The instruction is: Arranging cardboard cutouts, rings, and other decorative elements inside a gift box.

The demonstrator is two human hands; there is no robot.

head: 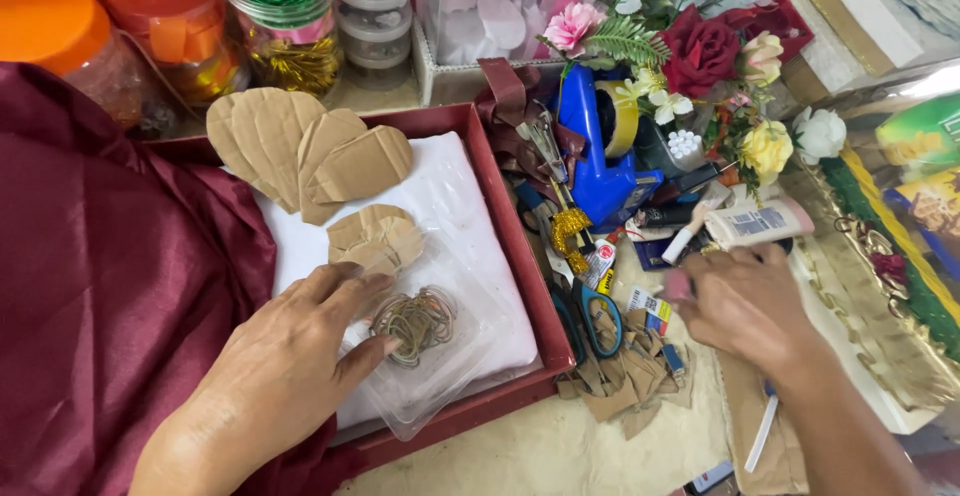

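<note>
Cluttered and crowded, my craft table (560,451) fills the frame, its pale top showing only at the bottom centre. My left hand (285,371) lies flat and spread at lower left, holding nothing; its fingertips (375,351) press on a clear plastic tray (450,356) and touch a bundle of tan rubber bands (418,324) lying in it. That tray rests on white padding (450,206) inside a shallow dark red box (520,246) at centre frame. Just above my fingers sit small cardboard heart cutouts (375,239), and larger cardboard hearts (300,146) overlap the box's upper left corner. Maroon satin cloth (110,286) covers the whole left side, under my wrist.

My right hand (745,306) hovers at centre right with its fingers curled downward; I cannot tell whether they grip anything, though a small pink thing (678,286) shows at its left edge. Beside it, towards the box, lie blue-handled scissors (595,316) on brown cardboard scraps (625,381). Above them stand a blue tape dispenser (595,146), a white tube (760,224) and a gold glitter ornament (568,231). Artificial flowers (700,46) fill the upper right, and plastic jars (180,16) with orange and clear lids line the upper left.
</note>
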